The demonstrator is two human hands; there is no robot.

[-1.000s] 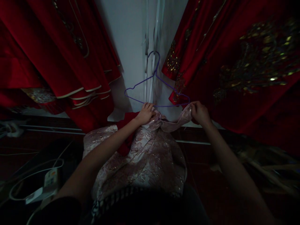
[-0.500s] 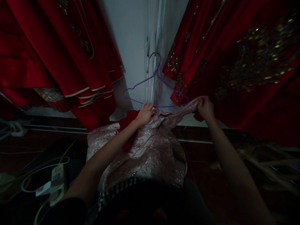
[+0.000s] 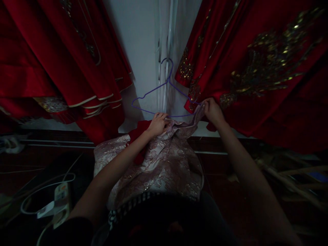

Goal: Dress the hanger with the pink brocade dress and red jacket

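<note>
A pale pink brocade garment (image 3: 159, 164) hangs down in front of me, with a red lining showing at its collar. My left hand (image 3: 157, 123) is closed on the collar and on the bottom wire of a purple wire hanger (image 3: 153, 91). My right hand (image 3: 213, 111) is closed on the garment's right shoulder, pulled up against the hanger's right end. The hanger's hook points up before a white wall corner (image 3: 143, 41).
Red garments with cream trim (image 3: 77, 68) hang at the left, and red garments with gold embroidery (image 3: 256, 68) at the right. A white power strip with cables (image 3: 57, 201) lies on the dark floor at lower left. Pale sticks (image 3: 289, 177) lie at lower right.
My right hand has moved left and up, bringing the garment's shoulder to the hanger's right end. My left hand has stayed at the collar.
</note>
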